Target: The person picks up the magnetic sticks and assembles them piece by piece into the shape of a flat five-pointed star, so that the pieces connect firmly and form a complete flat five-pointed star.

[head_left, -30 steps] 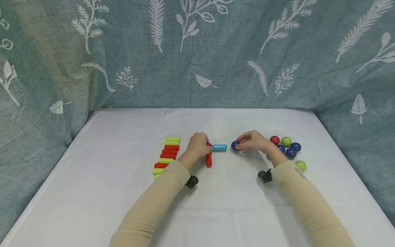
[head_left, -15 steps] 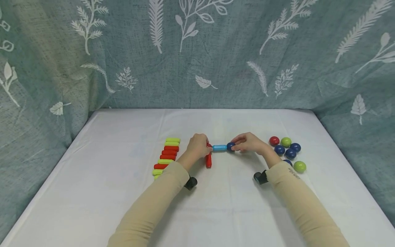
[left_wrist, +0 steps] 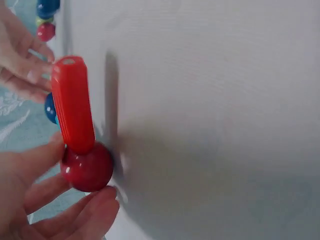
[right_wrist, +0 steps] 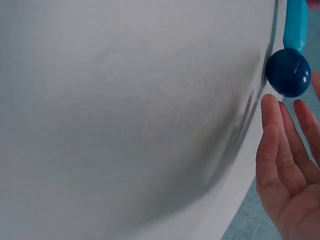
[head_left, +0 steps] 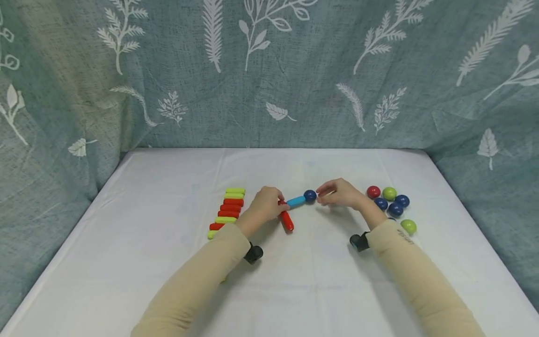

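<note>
My left hand [head_left: 265, 204] pinches a red ball [left_wrist: 87, 168] between thumb and fingers. From that ball a red stick [head_left: 287, 221] sticks out toward the front of the table. A light blue stick [head_left: 296, 201] runs off it to the right. At the far end of the light blue stick sits a dark blue ball [head_left: 310, 196]. My right hand [head_left: 340, 192] is just right of the dark blue ball, fingers extended. In the right wrist view a small gap shows between those fingertips and the ball.
Left of my left hand lies a column of yellow-green sticks [head_left: 235, 191] and red sticks [head_left: 229, 208], partly hidden by my sleeve. Right of my right hand are several loose balls: a red ball [head_left: 373, 192], green balls [head_left: 408, 227] and blue balls [head_left: 396, 209]. A patterned curtain [head_left: 269, 93] hangs behind.
My right hand brought the dark blue ball left onto the light blue stick's end, then let go. The joined pieces have turned, with the ball end swinging away from me.
</note>
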Demonstrator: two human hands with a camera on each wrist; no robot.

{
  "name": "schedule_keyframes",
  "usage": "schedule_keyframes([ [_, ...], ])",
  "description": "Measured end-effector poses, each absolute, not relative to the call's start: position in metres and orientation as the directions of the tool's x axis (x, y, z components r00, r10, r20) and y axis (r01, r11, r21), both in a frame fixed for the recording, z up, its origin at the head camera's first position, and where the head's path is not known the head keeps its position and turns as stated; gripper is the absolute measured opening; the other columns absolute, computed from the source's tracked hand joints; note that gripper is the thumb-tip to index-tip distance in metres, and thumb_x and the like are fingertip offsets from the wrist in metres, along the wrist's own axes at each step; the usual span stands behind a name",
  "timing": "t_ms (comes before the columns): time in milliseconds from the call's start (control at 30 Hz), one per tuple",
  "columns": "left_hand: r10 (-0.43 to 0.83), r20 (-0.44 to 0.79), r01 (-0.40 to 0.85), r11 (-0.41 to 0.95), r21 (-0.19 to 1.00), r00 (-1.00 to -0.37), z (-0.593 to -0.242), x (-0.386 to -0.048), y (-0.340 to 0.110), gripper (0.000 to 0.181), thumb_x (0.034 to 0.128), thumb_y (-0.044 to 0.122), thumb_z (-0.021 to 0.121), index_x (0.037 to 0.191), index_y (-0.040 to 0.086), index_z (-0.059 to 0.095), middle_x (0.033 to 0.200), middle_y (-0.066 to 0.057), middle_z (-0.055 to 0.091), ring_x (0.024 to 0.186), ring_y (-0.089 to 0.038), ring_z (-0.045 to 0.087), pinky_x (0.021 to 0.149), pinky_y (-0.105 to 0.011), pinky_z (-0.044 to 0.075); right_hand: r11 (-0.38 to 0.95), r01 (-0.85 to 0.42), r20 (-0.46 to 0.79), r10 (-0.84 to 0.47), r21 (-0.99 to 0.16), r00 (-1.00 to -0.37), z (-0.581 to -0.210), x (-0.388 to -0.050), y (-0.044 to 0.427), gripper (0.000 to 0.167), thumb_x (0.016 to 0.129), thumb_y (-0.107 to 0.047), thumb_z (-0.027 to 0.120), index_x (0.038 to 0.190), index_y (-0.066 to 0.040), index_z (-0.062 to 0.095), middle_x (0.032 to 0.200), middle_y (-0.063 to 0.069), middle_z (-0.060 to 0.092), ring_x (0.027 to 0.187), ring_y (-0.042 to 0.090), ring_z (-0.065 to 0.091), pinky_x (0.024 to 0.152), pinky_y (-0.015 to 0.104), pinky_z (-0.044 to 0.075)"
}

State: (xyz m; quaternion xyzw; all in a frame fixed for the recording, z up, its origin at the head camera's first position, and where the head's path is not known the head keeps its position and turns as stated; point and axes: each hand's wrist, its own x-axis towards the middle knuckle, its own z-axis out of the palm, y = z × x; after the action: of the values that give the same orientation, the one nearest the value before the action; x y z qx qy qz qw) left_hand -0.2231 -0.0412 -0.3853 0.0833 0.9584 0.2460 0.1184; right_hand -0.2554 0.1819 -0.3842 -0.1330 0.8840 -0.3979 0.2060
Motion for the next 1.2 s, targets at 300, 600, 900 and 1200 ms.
schedule_keyframes([
  [300,0.268,-0.256,0.097,0.843,0.529,-0.929,-0.376,-0.209,-0.052,0.032,0.0844,0.011,0.064,0.113,-0.002,0.061,0.089,-0.01,0.058,0.07,-0.018,0.053,0.057,-0.022,0.046,0.617,-0.131,-0.247,-0.489,-0.776,-0.836,-0.386,-0.242,0.184,0.038,0.083,-0.018,0.067,0.115,0.001,0.06,0.11,0.014,0.062,0.086,0.018,0.061,0.075,0.031,0.049],
  [600,0.269,-0.256,0.101,0.847,0.522,-0.929,-0.377,-0.199,-0.049,0.021,0.0797,0.021,0.072,0.082,0.003,0.062,0.062,-0.004,0.055,0.054,-0.015,0.05,0.05,-0.02,0.041,0.598,-0.162,-0.28,-0.576,-0.785,-0.768,-0.386,-0.231,0.173,0.038,0.084,-0.018,0.066,0.116,0.0,0.06,0.112,0.013,0.062,0.098,0.024,0.06,0.081,0.035,0.049],
  [900,0.325,-0.158,0.201,0.829,0.521,-0.932,-0.377,-0.188,-0.037,0.022,0.0767,0.024,0.075,0.066,0.005,0.069,0.046,0.002,0.052,0.043,-0.011,0.045,0.041,-0.017,0.034,0.609,-0.196,-0.291,-0.605,-0.768,-0.741,-0.389,-0.229,0.164,0.028,0.078,-0.009,0.07,0.104,0.0,0.066,0.098,0.007,0.066,0.087,0.019,0.06,0.079,0.033,0.049],
  [1200,0.303,-0.18,0.176,0.845,0.504,-0.936,-0.376,-0.188,-0.041,0.025,0.0815,0.027,0.07,0.069,0.006,0.068,0.05,0.002,0.051,0.046,-0.013,0.045,0.043,-0.018,0.033,0.674,-0.213,-0.293,-0.553,-0.707,-0.78,-0.393,-0.229,0.163,0.02,0.077,-0.005,0.07,0.097,-0.003,0.069,0.087,0.004,0.066,0.077,0.015,0.057,0.075,0.031,0.049],
])
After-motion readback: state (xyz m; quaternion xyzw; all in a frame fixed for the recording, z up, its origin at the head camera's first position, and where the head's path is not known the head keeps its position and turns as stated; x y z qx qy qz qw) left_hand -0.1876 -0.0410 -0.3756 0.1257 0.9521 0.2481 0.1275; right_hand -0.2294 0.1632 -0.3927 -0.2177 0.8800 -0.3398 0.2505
